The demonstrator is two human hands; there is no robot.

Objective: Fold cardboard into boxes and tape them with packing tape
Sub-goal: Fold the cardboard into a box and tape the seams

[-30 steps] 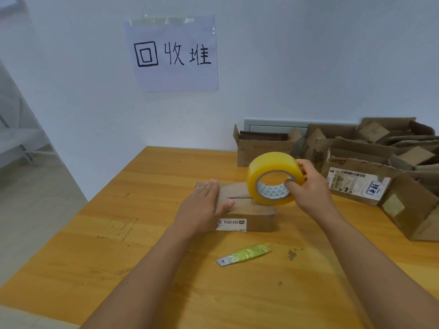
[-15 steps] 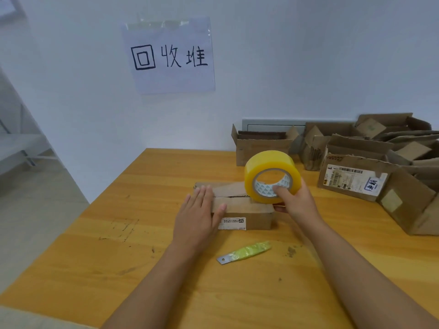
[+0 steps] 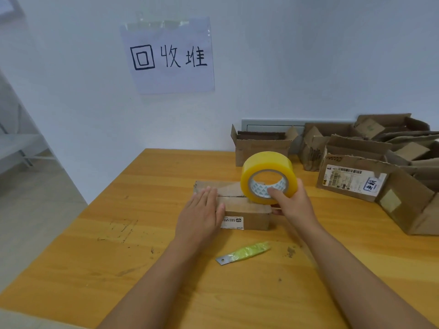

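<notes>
On the desk (image 3: 133, 210), the small box (image 3: 244, 210) lay under the flat left hand (image 3: 202, 214). The right hand (image 3: 291, 205) gripped the tape roll (image 3: 268, 176), maybe touching the box. The light, stiff roll holds best through its hole.

Right hand (image 3: 293, 205) lowered tape roll (image 3: 268, 176) onto box (image 3: 247, 210).

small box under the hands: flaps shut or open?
Shut. The small box has both top flaps folded flat, meeting at a centre seam; the left hand presses them down. Whether tape covers the seam: cannot tell.
</notes>
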